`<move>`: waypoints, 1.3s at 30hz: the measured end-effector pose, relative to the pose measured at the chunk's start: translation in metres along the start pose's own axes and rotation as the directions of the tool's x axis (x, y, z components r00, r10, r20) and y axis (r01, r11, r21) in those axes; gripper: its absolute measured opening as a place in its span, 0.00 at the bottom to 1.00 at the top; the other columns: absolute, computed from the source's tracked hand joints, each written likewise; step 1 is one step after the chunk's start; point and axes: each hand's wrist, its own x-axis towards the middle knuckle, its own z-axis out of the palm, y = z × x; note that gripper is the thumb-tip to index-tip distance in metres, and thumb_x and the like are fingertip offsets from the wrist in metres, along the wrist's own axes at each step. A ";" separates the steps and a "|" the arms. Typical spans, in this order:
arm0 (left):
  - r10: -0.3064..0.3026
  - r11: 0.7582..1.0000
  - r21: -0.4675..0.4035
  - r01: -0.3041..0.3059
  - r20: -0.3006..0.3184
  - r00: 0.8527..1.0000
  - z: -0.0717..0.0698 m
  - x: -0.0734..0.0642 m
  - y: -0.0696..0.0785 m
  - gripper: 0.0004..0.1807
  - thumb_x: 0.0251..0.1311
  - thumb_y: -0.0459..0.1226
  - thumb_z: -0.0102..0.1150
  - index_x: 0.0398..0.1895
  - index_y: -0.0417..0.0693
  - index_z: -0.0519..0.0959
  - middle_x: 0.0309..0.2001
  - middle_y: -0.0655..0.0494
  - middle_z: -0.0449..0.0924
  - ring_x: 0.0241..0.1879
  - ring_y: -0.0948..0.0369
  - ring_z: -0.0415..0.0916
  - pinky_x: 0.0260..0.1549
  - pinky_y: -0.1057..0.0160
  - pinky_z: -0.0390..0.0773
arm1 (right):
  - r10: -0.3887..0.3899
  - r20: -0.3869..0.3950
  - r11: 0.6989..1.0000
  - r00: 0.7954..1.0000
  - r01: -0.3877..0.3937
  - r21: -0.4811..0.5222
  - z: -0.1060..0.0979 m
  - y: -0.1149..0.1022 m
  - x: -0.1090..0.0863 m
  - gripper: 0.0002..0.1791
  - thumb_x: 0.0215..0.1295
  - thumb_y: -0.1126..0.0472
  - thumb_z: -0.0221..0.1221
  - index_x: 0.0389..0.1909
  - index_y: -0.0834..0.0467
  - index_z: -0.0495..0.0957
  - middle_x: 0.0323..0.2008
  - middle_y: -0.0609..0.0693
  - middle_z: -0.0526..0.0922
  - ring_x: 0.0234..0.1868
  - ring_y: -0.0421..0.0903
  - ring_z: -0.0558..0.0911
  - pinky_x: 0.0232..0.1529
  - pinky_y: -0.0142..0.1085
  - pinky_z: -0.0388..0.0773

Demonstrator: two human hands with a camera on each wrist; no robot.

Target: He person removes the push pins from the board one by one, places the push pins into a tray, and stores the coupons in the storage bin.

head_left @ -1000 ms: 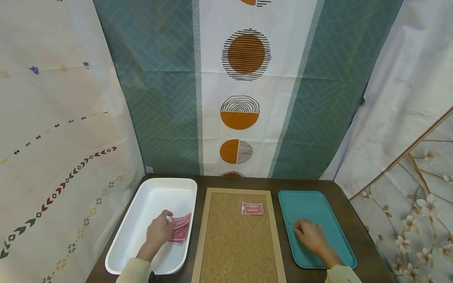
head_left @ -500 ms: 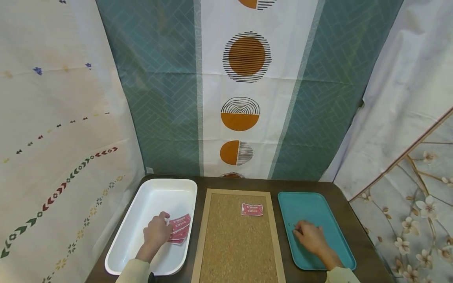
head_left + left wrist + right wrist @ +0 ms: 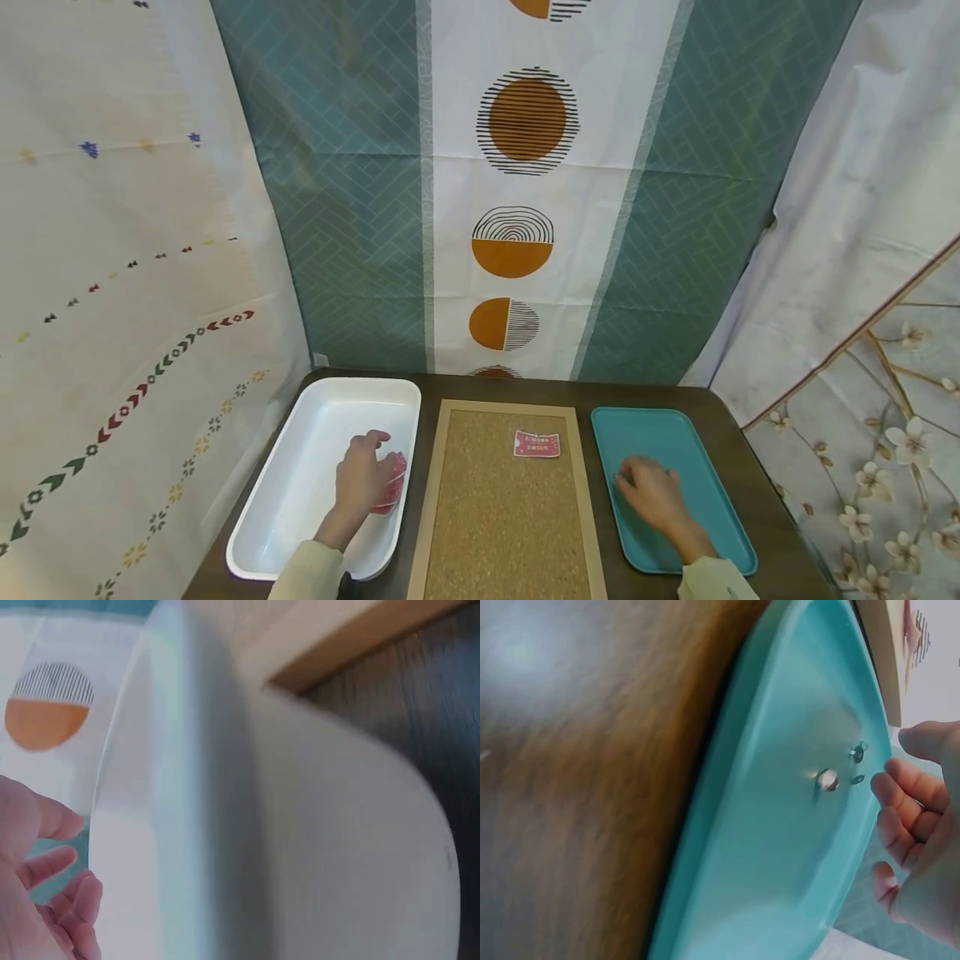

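My left hand (image 3: pixel 360 477) hovers over the white tray (image 3: pixel 318 429), beside a small pile of red paper coupons (image 3: pixel 391 498) and partly covering them. In the left wrist view its thumb and fingers are relaxed and apart, with nothing visible between them. Over the teal tray (image 3: pixel 645 429) is my right hand (image 3: pixel 651 493), fingers loosely bent. Seen from the right wrist, its thumb and fingertips stand apart, close to a few small shiny metal pieces that look like thumbtacks (image 3: pixel 827 780) on the tray floor. One red coupon (image 3: pixel 537 444) lies on the cork board (image 3: pixel 510 517), near its top right corner.
The wood-framed cork board stands between the two trays on a dark wooden table (image 3: pixel 577 392). A patterned cloth (image 3: pixel 517 183) hangs behind the table. Light cloths hang at both sides. Each tray has a raised rim.
My left hand shifts right and slightly up, over the coupons; the coupon its fingers touched earlier now lies mostly hidden beneath it. The right hand stays over the teal tray with little movement.
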 end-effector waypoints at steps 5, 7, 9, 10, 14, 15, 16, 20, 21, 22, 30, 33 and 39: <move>0.070 0.997 -0.019 -0.070 -0.022 0.997 0.012 0.002 0.018 0.18 0.66 0.37 0.66 0.57 0.40 0.81 0.47 0.42 0.85 0.47 0.43 0.82 0.46 0.38 0.77 | -0.025 -0.039 1.000 0.999 0.025 -0.001 0.001 -0.006 0.007 0.06 0.66 0.59 0.71 0.40 0.55 0.85 0.37 0.48 0.88 0.41 0.52 0.85 0.39 0.51 0.68; 0.085 0.996 -0.034 -0.086 -0.031 0.996 0.015 0.003 0.024 0.18 0.67 0.36 0.66 0.58 0.40 0.81 0.48 0.42 0.84 0.49 0.42 0.81 0.47 0.37 0.76 | -0.022 -0.036 1.000 0.999 0.022 0.003 0.003 -0.008 0.010 0.06 0.66 0.59 0.71 0.40 0.54 0.85 0.36 0.48 0.87 0.41 0.51 0.84 0.40 0.52 0.68; 0.095 0.994 -0.049 -0.096 -0.036 0.995 0.016 0.003 0.029 0.18 0.67 0.35 0.66 0.58 0.40 0.81 0.49 0.41 0.83 0.49 0.43 0.81 0.47 0.37 0.77 | -0.012 -0.033 1.000 0.999 0.013 0.014 0.004 -0.010 0.012 0.05 0.67 0.59 0.70 0.40 0.54 0.85 0.36 0.48 0.87 0.40 0.50 0.84 0.40 0.52 0.67; 0.098 0.994 -0.054 -0.100 -0.039 0.994 0.016 0.003 0.031 0.18 0.67 0.35 0.66 0.58 0.40 0.81 0.50 0.40 0.83 0.49 0.43 0.81 0.47 0.37 0.77 | -0.011 -0.031 1.000 0.999 0.011 0.022 0.005 -0.011 0.014 0.05 0.67 0.60 0.70 0.39 0.54 0.85 0.35 0.47 0.87 0.40 0.49 0.83 0.40 0.52 0.67; 0.113 0.991 -0.071 -0.115 -0.037 0.993 0.019 0.004 0.035 0.17 0.67 0.35 0.66 0.58 0.40 0.81 0.51 0.39 0.82 0.46 0.45 0.82 0.45 0.39 0.80 | -0.003 -0.018 0.999 1.000 0.003 0.039 0.007 -0.019 0.018 0.03 0.67 0.60 0.70 0.37 0.52 0.85 0.34 0.46 0.85 0.38 0.47 0.82 0.40 0.51 0.66; 0.119 0.990 -0.075 -0.121 -0.037 0.992 0.020 0.005 0.036 0.17 0.67 0.35 0.66 0.58 0.40 0.81 0.52 0.39 0.82 0.47 0.44 0.82 0.45 0.40 0.81 | -0.002 -0.017 0.999 1.000 0.002 0.040 0.008 -0.021 0.019 0.03 0.68 0.59 0.70 0.37 0.52 0.84 0.33 0.46 0.85 0.37 0.47 0.82 0.40 0.51 0.66; 0.122 0.989 -0.083 -0.125 -0.035 0.992 0.021 0.005 0.038 0.17 0.68 0.35 0.66 0.58 0.41 0.81 0.52 0.39 0.82 0.47 0.44 0.82 0.46 0.40 0.81 | -0.001 -0.017 0.999 1.000 0.002 0.041 0.008 -0.022 0.020 0.03 0.68 0.59 0.70 0.37 0.52 0.85 0.34 0.45 0.86 0.38 0.47 0.82 0.41 0.51 0.67; 0.130 0.984 -0.123 -0.132 -0.024 0.991 0.025 0.007 0.045 0.17 0.68 0.33 0.66 0.57 0.40 0.81 0.53 0.39 0.81 0.50 0.43 0.82 0.48 0.40 0.82 | -0.010 -0.029 0.999 1.000 0.011 0.046 0.011 -0.028 0.026 0.02 0.68 0.59 0.69 0.37 0.51 0.85 0.34 0.45 0.86 0.39 0.48 0.83 0.42 0.52 0.67; 0.127 0.983 -0.134 -0.129 -0.020 0.992 0.027 0.008 0.047 0.16 0.68 0.33 0.66 0.57 0.40 0.81 0.53 0.39 0.81 0.50 0.43 0.82 0.49 0.41 0.83 | -0.016 -0.036 0.999 0.999 0.018 0.042 0.012 -0.029 0.028 0.02 0.68 0.59 0.70 0.37 0.51 0.85 0.34 0.45 0.86 0.39 0.48 0.83 0.42 0.52 0.67; 0.129 0.981 -0.147 -0.130 -0.021 0.991 0.028 0.008 0.049 0.16 0.68 0.33 0.66 0.57 0.40 0.81 0.54 0.39 0.81 0.50 0.43 0.82 0.49 0.41 0.83 | -0.021 -0.037 0.999 0.999 0.023 0.043 0.012 -0.031 0.029 0.02 0.68 0.59 0.70 0.37 0.51 0.85 0.34 0.45 0.86 0.39 0.48 0.83 0.42 0.52 0.67; 0.161 0.971 -0.177 -0.161 -0.013 0.987 0.041 0.008 0.060 0.17 0.67 0.33 0.65 0.57 0.39 0.81 0.55 0.35 0.79 0.46 0.45 0.81 0.43 0.44 0.82 | -0.049 -0.018 0.997 0.999 0.049 0.051 0.020 -0.044 0.036 0.03 0.67 0.60 0.70 0.35 0.52 0.84 0.33 0.45 0.85 0.39 0.49 0.81 0.41 0.51 0.66; 0.179 0.971 -0.162 -0.176 0.007 0.984 0.047 0.006 0.062 0.17 0.65 0.30 0.64 0.57 0.39 0.81 0.55 0.37 0.79 0.48 0.44 0.81 0.45 0.43 0.82 | -0.062 -0.024 0.997 0.998 0.063 0.051 0.022 -0.047 0.036 0.04 0.67 0.61 0.70 0.34 0.52 0.84 0.33 0.45 0.85 0.39 0.49 0.82 0.42 0.51 0.67; 0.234 0.962 -0.161 -0.221 0.068 0.970 0.061 -0.002 0.069 0.18 0.65 0.30 0.66 0.58 0.40 0.81 0.54 0.39 0.79 0.38 0.55 0.79 0.35 0.56 0.83 | -0.060 -0.016 0.996 0.998 0.061 0.067 0.026 -0.052 0.040 0.05 0.68 0.61 0.70 0.34 0.51 0.83 0.32 0.44 0.84 0.40 0.48 0.81 0.43 0.51 0.66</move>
